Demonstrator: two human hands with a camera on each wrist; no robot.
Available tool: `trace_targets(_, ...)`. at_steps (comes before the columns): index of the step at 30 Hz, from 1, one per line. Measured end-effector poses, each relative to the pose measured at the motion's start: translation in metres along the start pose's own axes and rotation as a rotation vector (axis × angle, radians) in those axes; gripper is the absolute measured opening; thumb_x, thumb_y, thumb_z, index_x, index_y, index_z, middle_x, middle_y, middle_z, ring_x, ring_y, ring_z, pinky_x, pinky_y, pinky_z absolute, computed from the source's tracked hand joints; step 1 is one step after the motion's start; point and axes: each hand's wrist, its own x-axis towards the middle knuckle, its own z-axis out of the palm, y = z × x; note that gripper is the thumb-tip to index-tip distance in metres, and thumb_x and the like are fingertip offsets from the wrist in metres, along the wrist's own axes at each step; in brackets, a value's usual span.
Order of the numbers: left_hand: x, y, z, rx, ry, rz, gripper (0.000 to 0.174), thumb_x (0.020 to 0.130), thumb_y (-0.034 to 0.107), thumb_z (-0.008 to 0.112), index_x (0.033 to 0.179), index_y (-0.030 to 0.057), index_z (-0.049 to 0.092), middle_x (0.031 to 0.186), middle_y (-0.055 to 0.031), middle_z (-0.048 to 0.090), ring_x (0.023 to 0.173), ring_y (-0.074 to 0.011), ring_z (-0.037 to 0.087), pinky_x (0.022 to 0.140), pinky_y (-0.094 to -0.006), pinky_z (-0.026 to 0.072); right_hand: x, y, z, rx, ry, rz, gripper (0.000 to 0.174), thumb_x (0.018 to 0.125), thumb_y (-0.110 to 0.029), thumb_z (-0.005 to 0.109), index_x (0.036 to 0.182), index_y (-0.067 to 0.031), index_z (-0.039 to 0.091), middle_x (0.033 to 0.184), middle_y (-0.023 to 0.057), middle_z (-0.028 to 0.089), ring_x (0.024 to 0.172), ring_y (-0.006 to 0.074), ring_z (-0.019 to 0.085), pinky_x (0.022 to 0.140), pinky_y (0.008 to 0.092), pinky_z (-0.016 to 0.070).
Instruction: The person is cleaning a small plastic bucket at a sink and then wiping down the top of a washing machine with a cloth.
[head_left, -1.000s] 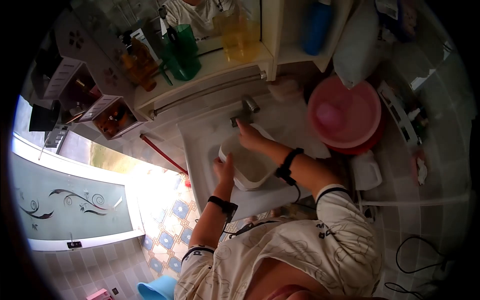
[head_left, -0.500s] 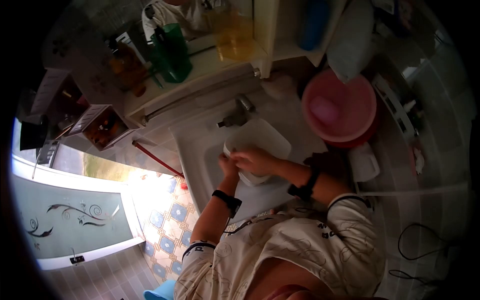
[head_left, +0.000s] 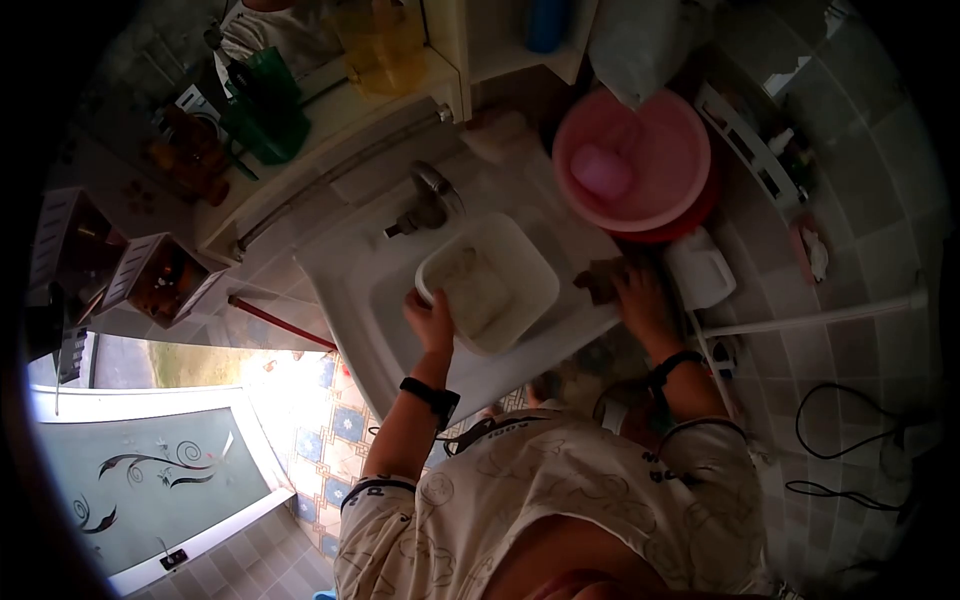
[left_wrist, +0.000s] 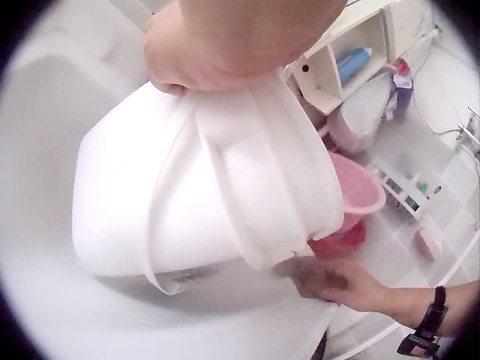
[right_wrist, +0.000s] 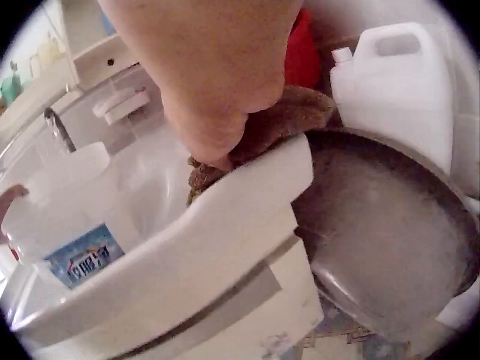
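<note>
A white square tub (head_left: 505, 285) stands tilted in the sink (head_left: 350, 340), below the faucet. My left hand (head_left: 431, 322) grips its left rim; in the left wrist view that hand (left_wrist: 225, 45) is above the tub's white side (left_wrist: 210, 172). At the sink's right edge my right hand (head_left: 645, 305) holds a brown cloth (head_left: 598, 282). The right wrist view shows the fingers of this hand (right_wrist: 217, 82) curled on the brown cloth (right_wrist: 289, 120), which lies over the sink's edge. A blue label (right_wrist: 86, 255) is on the tub's side.
The faucet (head_left: 425, 205) stands behind the tub. A pink basin (head_left: 655, 165) sits right of the sink, with a white jug (head_left: 700, 270) in front of it. A dark-rimmed round basin (right_wrist: 390, 225) is beside the sink's edge. Shelves (head_left: 330, 110) run along the back.
My right hand has moved from the tub to the brown cloth at the sink's right edge. My left hand stays at the tub's rim. The head view has shifted.
</note>
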Motion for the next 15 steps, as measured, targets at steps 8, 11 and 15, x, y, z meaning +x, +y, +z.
trace_targets(8,-0.002,0.01,-0.002,0.155,0.015,-0.019,0.042,0.072,0.02,0.062,0.1,-0.0081,0.047,0.087,-0.012,0.047,0.076,-0.02,0.047,0.07,-0.0334,0.0408,0.065,-0.071,-0.066,0.748,-0.034,-0.153,0.02,0.072,-0.014,0.064,0.092,-0.0079,0.062,0.096,0.0077,0.056,0.088,0.0284,0.054,0.079,0.0374,0.0442)
trace_targets(11,-0.002,0.006,0.002,0.11,-0.013,-0.066,0.044,0.072,0.02,0.062,0.102,-0.0074,0.047,0.093,-0.0143,0.045,0.082,-0.023,0.047,0.075,-0.0354,0.0401,0.09,-0.105,-0.072,0.518,0.231,-0.586,0.02,0.072,-0.013,0.062,0.092,-0.0095,0.062,0.097,0.0073,0.056,0.089,0.0284,0.054,0.078,0.0382,0.0441)
trace_targets(15,-0.005,0.01,0.007,0.139,0.061,-0.001,0.046,0.071,0.02,0.062,0.105,-0.0069,0.046,0.098,-0.0174,0.044,0.087,-0.028,0.048,0.079,-0.0379,0.0399,0.125,-0.134,-0.067,0.159,0.408,-0.819,0.017,0.075,-0.015,0.058,0.091,-0.0141,0.064,0.106,0.0051,0.056,0.097,0.0222,0.052,0.08,0.036,0.0434)
